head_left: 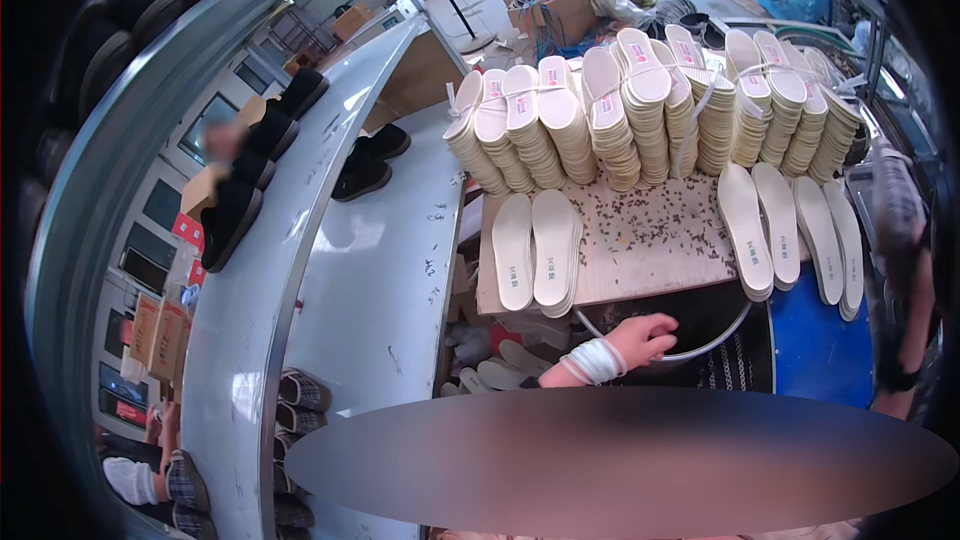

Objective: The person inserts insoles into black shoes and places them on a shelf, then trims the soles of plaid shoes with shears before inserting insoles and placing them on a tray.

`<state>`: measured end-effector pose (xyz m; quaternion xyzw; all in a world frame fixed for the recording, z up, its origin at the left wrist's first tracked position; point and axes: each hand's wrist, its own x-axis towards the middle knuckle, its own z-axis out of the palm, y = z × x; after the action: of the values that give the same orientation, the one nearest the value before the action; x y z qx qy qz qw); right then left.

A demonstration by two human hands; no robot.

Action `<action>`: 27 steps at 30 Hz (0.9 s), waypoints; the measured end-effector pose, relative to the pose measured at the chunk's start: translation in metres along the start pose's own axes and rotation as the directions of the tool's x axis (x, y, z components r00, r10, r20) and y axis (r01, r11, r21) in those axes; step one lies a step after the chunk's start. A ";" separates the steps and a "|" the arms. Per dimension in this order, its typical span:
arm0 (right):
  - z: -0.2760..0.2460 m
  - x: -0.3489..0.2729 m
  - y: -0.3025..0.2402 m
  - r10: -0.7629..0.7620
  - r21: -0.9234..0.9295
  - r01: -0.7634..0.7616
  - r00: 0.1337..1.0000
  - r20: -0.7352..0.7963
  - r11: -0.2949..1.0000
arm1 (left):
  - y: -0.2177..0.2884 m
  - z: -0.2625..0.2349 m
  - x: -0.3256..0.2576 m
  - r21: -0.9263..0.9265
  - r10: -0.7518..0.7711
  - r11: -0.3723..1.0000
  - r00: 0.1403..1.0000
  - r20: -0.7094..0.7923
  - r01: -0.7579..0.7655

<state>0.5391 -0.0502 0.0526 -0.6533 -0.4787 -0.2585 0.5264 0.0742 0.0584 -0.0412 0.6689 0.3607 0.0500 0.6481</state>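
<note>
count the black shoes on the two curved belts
About 5: three or four on the upper belt, at; two on the lower belt, at. Overlaps may hide more.

Cardboard boxes [560, 10], brown, open-topped, on the floor at top centre. Small pink labels [522, 105] on the tied white insole bundles along the board's far edge. Red-and-orange cartons [160, 335] stacked at far left beside the curved conveyor.

The left hand [645, 337] is bare, with a band of white wrapping wound in several turns around its wrist; no sleeve shows above the wrapping.
</note>
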 end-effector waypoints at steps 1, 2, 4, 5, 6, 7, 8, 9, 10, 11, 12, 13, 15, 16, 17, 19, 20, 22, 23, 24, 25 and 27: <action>0.010 -0.028 -0.037 0.008 0.064 -0.015 0.993 0.117 0.998 | -0.002 0.011 0.009 -0.162 -0.005 0.987 1.000 -0.028 0.001; 0.020 -0.057 -0.088 0.011 0.112 -0.038 0.972 0.233 0.993 | 0.009 0.024 0.011 -0.292 0.014 0.955 0.993 -0.120 -0.049; 0.044 -0.104 -0.164 -0.186 0.237 0.069 0.837 0.515 0.969 | 0.014 0.036 0.031 -0.575 -0.019 0.800 0.952 -0.306 -0.169; 0.065 -0.121 -0.202 -0.481 0.352 0.365 0.807 0.342 0.862 | 0.001 0.043 0.039 -0.585 0.040 0.750 0.903 -0.428 -0.311; 0.073 -0.142 -0.228 -0.553 0.462 0.363 0.736 0.391 0.809 | -0.014 0.045 0.043 -0.571 0.081 0.686 0.828 -0.554 -0.450; 0.079 -0.164 -0.243 -0.563 0.568 0.253 0.676 0.476 0.783 | -0.016 0.044 0.035 -0.275 0.104 0.876 0.711 -0.695 -0.397; 0.092 -0.186 -0.244 -0.592 0.521 0.316 0.605 0.533 0.793 | -0.017 0.045 0.021 -0.339 -0.138 0.915 0.622 -0.771 -0.218; 0.105 -0.203 -0.247 -0.523 0.548 0.181 0.634 0.570 0.817 | -0.040 0.037 0.018 -0.280 -0.152 0.953 0.615 -0.774 -0.116; 0.116 -0.219 -0.255 -0.473 0.523 0.097 0.588 0.657 0.847 | -0.108 0.028 0.042 -0.262 -0.064 0.932 0.599 -0.798 -0.250; 0.122 -0.231 -0.255 -0.392 0.484 -0.014 0.568 0.724 0.875 | -0.130 0.012 0.040 0.005 -0.051 0.997 0.655 -0.754 0.083; 0.123 -0.237 -0.258 -0.325 0.439 -0.133 0.492 0.808 0.889 | -0.153 0.012 0.036 0.331 0.207 0.935 0.565 -0.799 0.127; 0.127 -0.240 -0.252 -0.356 0.472 -0.155 0.469 0.808 0.868 | -0.137 0.000 0.029 0.480 0.374 0.875 0.547 -0.749 0.060; 0.122 -0.233 -0.239 -0.339 0.516 -0.226 0.533 0.776 0.826 | -0.069 -0.017 0.002 0.606 0.460 0.791 0.578 -0.674 0.078; 0.117 -0.227 -0.236 -0.239 0.487 -0.372 0.544 0.804 0.790 | -0.040 -0.021 -0.007 0.579 0.421 0.805 0.563 -0.711 0.129; 0.115 -0.216 -0.230 -0.175 0.465 -0.387 0.589 0.789 0.796 | -0.022 -0.025 -0.007 0.579 0.306 0.762 0.626 -0.717 0.291; 0.106 -0.198 -0.217 0.042 0.333 -0.653 0.487 0.872 0.680 | -0.005 -0.017 0.014 0.602 0.072 0.687 0.786 -0.614 0.407; 0.099 -0.188 -0.211 0.150 0.191 -0.844 0.303 0.941 0.502 | -0.001 -0.007 0.023 0.661 0.032 0.602 0.814 -0.580 0.448; 0.091 -0.177 -0.200 0.218 -0.004 -0.947 0.070 0.973 0.322 | -0.024 0.003 0.046 0.699 0.035 0.539 0.817 -0.576 0.470; 0.087 -0.176 -0.188 0.218 -0.011 -0.961 0.051 0.975 0.275 | -0.035 0.005 0.054 0.693 0.102 0.573 0.801 -0.590 0.437; 0.082 -0.177 -0.174 0.221 -0.015 -0.975 0.035 0.975 0.222 | -0.044 0.005 0.057 0.691 0.168 0.602 0.783 -0.599 0.399; 0.078 -0.177 -0.162 0.245 0.017 -0.978 0.069 0.967 0.208 | -0.052 0.006 0.053 0.721 0.306 0.607 0.739 -0.600 0.334; 0.069 -0.177 -0.134 0.257 -0.040 -0.965 0.028 0.966 0.257 | -0.057 -0.002 0.031 0.782 0.423 0.599 0.763 -0.489 0.169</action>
<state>0.3354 -0.0500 -0.0593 -0.5797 -0.3280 0.5930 0.4524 0.0718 0.0714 -0.1043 0.8510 0.4873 0.1565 0.1173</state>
